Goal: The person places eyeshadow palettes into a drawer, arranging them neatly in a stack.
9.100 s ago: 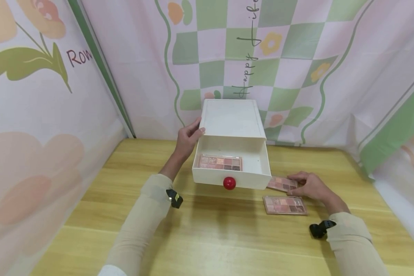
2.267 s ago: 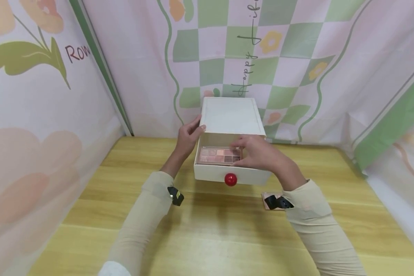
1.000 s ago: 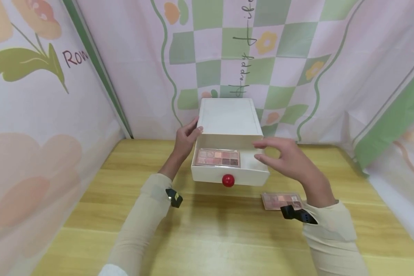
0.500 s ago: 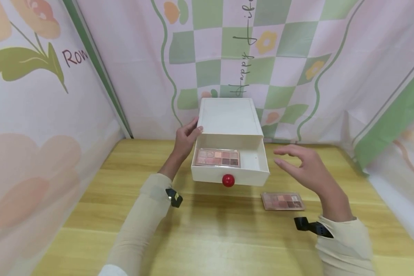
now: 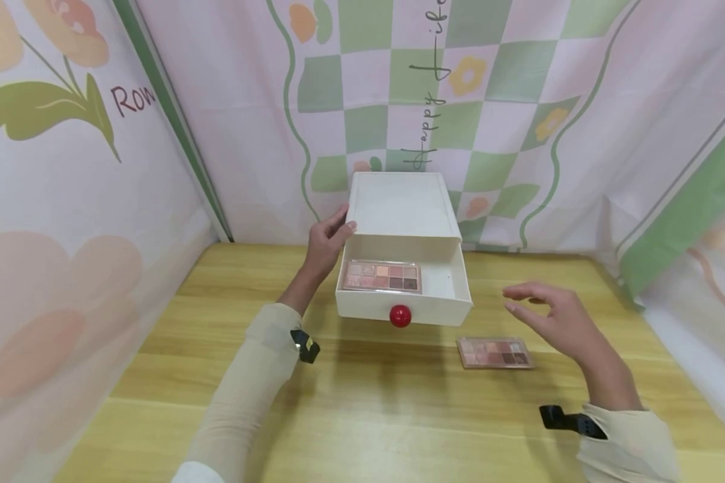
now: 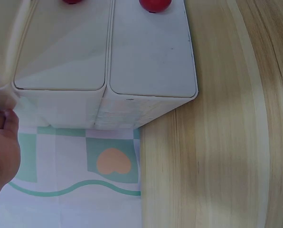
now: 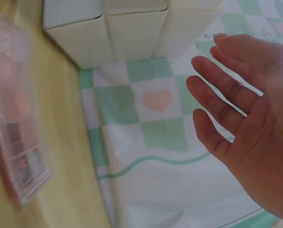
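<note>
A white drawer cabinet (image 5: 403, 204) stands against the curtain, its top drawer (image 5: 368, 308) with a red knob (image 5: 401, 316) pulled out. Inside that drawer, at the left, lies an eyeshadow palette (image 5: 382, 276) with pink and brown pans under a clear lid. My left hand (image 5: 325, 249) grips the cabinet's left front corner, thumb at the front edge and fingers along the side. My right hand (image 5: 556, 318) hovers with nothing in it, fingers spread, right of the drawer. Just below and left of it, a similar palette (image 5: 495, 353) lies on the table.
In the left wrist view, two closed drawers with red knobs sit under the pulled-out one, including the bottom drawer (image 6: 153, 52). The wooden table (image 5: 362, 416) extends in front. A patterned curtain (image 5: 248, 134) hangs close behind the cabinet.
One of the two palettes on the table went into the drawer with my right hand, which let go and drew back right and toward me. My left hand stays at the cabinet.
</note>
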A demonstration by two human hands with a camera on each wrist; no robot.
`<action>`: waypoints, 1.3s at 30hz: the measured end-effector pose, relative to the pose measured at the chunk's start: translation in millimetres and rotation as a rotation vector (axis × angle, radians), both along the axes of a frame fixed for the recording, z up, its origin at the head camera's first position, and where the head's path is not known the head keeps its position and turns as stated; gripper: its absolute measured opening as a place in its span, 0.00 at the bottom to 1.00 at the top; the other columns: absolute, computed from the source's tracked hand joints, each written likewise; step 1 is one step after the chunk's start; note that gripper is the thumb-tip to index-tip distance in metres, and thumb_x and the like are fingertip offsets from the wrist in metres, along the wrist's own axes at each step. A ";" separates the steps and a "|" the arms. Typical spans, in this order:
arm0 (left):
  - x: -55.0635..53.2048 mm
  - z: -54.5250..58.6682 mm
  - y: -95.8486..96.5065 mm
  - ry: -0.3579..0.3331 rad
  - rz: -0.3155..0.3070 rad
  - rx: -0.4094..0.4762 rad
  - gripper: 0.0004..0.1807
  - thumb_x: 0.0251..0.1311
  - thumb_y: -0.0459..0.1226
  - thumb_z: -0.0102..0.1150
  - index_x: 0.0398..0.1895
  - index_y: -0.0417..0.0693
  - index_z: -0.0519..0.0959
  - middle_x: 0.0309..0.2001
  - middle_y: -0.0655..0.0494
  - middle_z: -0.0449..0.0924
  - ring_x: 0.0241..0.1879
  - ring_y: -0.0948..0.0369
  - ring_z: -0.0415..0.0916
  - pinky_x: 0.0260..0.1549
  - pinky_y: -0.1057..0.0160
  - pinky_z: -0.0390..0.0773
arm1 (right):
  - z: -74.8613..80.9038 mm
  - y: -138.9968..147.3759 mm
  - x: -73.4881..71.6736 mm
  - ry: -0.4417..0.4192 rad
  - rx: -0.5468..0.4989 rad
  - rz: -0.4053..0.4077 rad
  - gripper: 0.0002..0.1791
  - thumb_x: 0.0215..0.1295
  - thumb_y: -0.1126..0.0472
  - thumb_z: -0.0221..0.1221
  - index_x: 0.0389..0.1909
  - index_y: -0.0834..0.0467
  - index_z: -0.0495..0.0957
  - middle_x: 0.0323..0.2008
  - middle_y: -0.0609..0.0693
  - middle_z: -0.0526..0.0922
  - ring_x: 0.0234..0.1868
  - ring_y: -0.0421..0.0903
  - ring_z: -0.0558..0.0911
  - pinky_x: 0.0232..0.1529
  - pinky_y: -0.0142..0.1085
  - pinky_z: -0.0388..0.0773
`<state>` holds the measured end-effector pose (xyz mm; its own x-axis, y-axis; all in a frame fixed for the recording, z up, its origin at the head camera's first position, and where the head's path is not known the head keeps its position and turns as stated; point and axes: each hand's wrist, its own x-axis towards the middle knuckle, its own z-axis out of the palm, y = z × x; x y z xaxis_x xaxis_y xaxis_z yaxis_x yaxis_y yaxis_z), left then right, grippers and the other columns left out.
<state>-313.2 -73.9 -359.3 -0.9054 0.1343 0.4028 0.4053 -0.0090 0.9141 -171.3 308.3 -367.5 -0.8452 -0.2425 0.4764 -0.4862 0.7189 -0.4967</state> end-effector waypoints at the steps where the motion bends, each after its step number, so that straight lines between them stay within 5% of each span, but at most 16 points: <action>1: -0.1 -0.3 -0.1 0.003 0.005 -0.001 0.29 0.71 0.35 0.54 0.73 0.34 0.63 0.76 0.40 0.62 0.76 0.49 0.64 0.74 0.58 0.70 | -3.2 2.9 0.4 -0.020 0.000 -0.009 0.11 0.63 0.67 0.66 0.46 0.61 0.86 0.45 0.61 0.89 0.48 0.10 0.69 0.49 0.09 0.69; 15: -2.9 0.5 0.5 -0.021 -0.024 -0.013 0.29 0.71 0.33 0.52 0.72 0.30 0.61 0.77 0.37 0.58 0.77 0.47 0.61 0.74 0.56 0.69 | -55.1 46.4 9.0 -0.165 0.027 -0.070 0.14 0.64 0.64 0.67 0.49 0.63 0.85 0.48 0.63 0.88 0.47 0.10 0.68 0.41 0.22 0.80; 22: -0.8 1.7 0.9 -0.013 0.006 -0.016 0.30 0.72 0.36 0.53 0.73 0.34 0.62 0.77 0.42 0.60 0.77 0.49 0.62 0.75 0.58 0.69 | -77.5 59.4 10.3 -0.176 -0.005 -0.070 0.16 0.61 0.68 0.67 0.51 0.64 0.84 0.48 0.48 0.87 0.48 0.10 0.68 0.40 0.22 0.81; 36: 0.2 -0.7 2.7 0.014 0.017 -0.002 0.31 0.70 0.35 0.53 0.72 0.27 0.62 0.76 0.35 0.60 0.75 0.47 0.65 0.72 0.60 0.71 | -98.8 64.4 7.1 -0.320 -0.010 -0.019 0.31 0.53 0.62 0.75 0.58 0.66 0.79 0.59 0.69 0.78 0.51 0.09 0.61 0.46 0.20 0.79; 39: 0.7 -0.5 2.8 0.013 0.017 -0.002 0.31 0.70 0.35 0.53 0.72 0.27 0.62 0.76 0.35 0.61 0.75 0.47 0.65 0.73 0.60 0.71 | -100.7 65.8 7.0 -0.381 -0.008 -0.017 0.34 0.53 0.60 0.75 0.62 0.66 0.77 0.63 0.70 0.76 0.54 0.16 0.68 0.48 0.19 0.78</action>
